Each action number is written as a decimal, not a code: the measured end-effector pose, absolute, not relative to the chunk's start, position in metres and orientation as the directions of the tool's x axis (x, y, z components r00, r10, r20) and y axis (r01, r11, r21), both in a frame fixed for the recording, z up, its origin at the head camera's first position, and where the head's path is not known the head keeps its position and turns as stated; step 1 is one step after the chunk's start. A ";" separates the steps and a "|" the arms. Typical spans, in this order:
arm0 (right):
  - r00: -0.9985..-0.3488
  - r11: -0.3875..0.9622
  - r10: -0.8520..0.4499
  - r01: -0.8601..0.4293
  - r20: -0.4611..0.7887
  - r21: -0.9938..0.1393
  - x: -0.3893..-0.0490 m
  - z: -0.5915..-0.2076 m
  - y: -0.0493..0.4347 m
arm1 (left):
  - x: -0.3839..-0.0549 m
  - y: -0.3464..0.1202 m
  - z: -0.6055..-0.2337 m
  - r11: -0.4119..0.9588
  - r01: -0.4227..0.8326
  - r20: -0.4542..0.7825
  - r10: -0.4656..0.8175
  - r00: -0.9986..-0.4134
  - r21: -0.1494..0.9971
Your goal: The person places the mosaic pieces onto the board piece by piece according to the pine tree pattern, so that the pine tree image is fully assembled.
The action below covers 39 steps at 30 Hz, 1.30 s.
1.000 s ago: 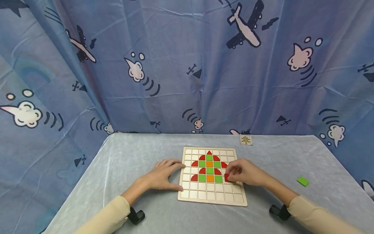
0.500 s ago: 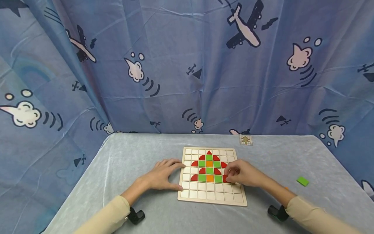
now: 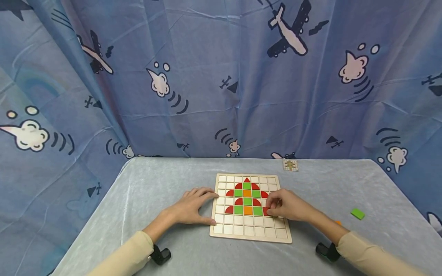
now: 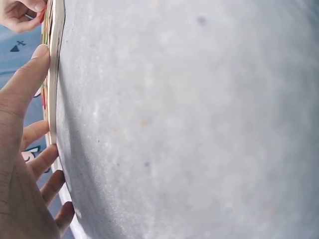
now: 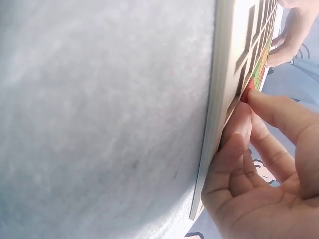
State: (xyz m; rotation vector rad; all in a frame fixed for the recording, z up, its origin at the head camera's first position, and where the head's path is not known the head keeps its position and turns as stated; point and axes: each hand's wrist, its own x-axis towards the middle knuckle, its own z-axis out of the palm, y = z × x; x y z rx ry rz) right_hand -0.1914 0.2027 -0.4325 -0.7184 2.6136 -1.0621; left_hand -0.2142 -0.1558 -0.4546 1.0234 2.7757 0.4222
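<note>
A square wooden grid board [image 3: 235, 230] lies flat on the table, bearing red, green and orange tiles in a tree shape. My left hand [image 3: 193, 207] rests at the board's left edge, thumb and fingers spread and touching the rim. Over the right side of the grid, my right hand [image 3: 289, 205] pinches a red tile [image 3: 265, 211] between thumb and fingers, beside a green tile [image 3: 258, 211]. In the right wrist view the red tile [image 5: 245, 90] sits under the thumb tip, at a grid cell. The fingers partly hide its shape.
A loose green tile [image 3: 357, 214] lies on the table to the right. An orange piece [image 3: 338, 222] peeks out beside the right forearm. Near the table's back edge is a small card with a tree pattern [image 3: 291, 165]. A blue patterned curtain [image 3: 207, 76] hangs behind.
The red tile has shifted slightly left and lower, flatter against the board beside the green tile. An orange piece has come into view by the right forearm. The left hand stays put.
</note>
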 end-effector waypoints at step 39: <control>-0.866 0.591 -0.497 -0.300 -0.045 -0.749 -0.192 -0.433 0.237 | -0.214 -0.156 -0.453 0.724 0.610 -0.042 0.655 -0.755 0.323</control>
